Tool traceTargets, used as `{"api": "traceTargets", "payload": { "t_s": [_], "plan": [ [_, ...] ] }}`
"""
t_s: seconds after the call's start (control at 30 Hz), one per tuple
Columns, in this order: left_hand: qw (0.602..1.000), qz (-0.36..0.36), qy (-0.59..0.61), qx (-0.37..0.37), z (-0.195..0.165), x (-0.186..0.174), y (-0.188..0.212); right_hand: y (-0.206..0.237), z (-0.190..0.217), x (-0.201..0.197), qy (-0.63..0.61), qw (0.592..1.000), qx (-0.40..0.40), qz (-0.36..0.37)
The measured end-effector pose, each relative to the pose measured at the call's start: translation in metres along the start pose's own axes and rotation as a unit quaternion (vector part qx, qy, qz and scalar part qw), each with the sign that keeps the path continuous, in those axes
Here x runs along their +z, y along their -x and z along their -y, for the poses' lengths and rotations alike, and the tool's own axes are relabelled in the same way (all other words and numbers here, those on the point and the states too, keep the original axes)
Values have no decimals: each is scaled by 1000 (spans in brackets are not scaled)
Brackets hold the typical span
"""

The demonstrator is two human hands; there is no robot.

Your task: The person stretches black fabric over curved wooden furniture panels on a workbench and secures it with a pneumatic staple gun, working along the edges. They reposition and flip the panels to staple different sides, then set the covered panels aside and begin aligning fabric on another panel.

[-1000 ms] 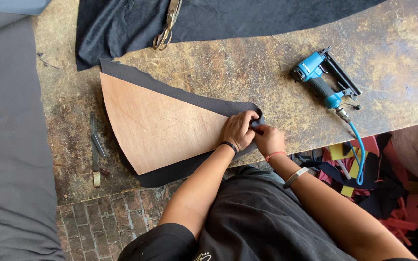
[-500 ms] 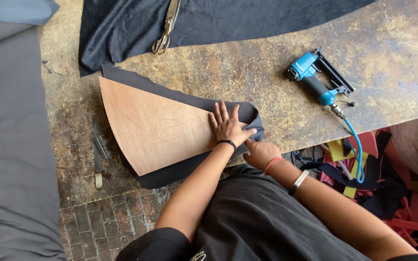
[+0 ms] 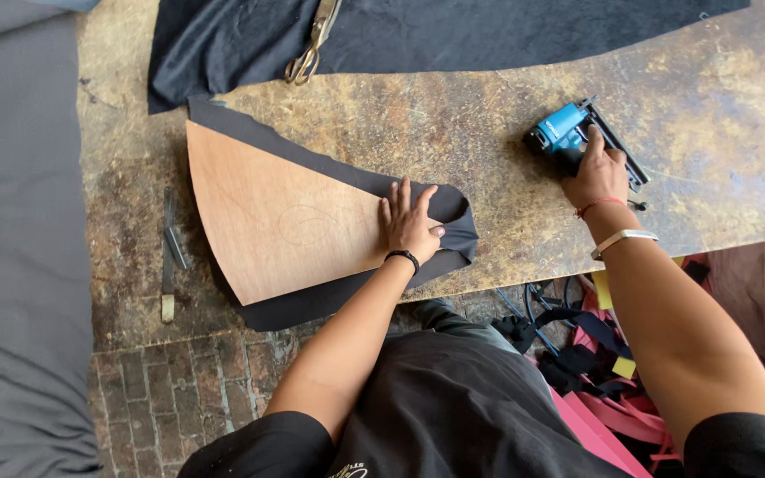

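1. Worn, stained workbench under both hands.
2. Left hand, fingers spread flat, presses the plywood wedge onto black fabric, apparently to pin both in place.
3. Right hand rests on the blue staple gun; grip seemingly closing, though I cannot tell.
4. Scissors lie beyond my left hand.

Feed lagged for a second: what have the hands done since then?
The right hand left the panel's narrow end, moved right and now grips the blue staple gun. The left hand opened flat on the wooden panel. Panel, black fabric and scissors stayed put.
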State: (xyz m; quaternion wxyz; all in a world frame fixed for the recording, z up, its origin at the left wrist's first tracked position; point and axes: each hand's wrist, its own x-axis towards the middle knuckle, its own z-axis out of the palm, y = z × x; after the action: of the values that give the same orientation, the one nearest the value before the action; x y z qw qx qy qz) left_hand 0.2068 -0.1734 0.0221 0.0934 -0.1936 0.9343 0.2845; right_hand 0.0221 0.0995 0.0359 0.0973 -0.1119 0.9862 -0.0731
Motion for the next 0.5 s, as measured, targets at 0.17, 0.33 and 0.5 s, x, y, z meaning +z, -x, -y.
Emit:
{"api": "traceTargets", "payload": {
  "t_s": [0.17,0.33,0.5],
  "plan": [
    [1000,-9,6,16,6,1,-1,17,27,-19,-116,985,91,88],
    [1000,3,10,25,9,0,-1,115,51,-15,-222,959,34,171],
    [999,-5,30,38,13,3,-5,154,85,17,-280,925,50,251]
  ]
}}
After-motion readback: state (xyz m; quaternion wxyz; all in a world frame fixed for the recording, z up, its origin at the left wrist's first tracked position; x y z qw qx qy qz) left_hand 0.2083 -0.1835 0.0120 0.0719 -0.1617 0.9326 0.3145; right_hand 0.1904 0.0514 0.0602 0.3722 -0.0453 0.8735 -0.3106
